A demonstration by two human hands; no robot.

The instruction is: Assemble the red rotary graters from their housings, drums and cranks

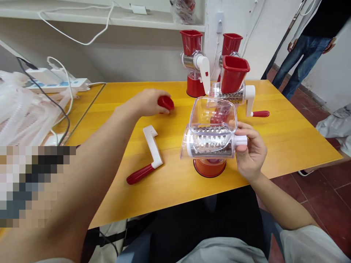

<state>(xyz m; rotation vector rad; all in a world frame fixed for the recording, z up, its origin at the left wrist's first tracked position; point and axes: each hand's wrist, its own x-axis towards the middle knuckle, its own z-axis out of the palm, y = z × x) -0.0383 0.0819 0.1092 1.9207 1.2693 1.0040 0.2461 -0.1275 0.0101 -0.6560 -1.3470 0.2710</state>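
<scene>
My right hand grips the white axle end of a rotary grater with a clear hopper, a steel drum and a red suction base, standing near the front edge of the yellow table. My left hand reaches forward and closes over a red pusher piece lying on the table. A loose white crank with a red handle lies between the two hands.
Three assembled red-and-white graters stand at the back of the table. White power strips and cables and clear plastic bags sit at the left. A person in jeans stands at the far right.
</scene>
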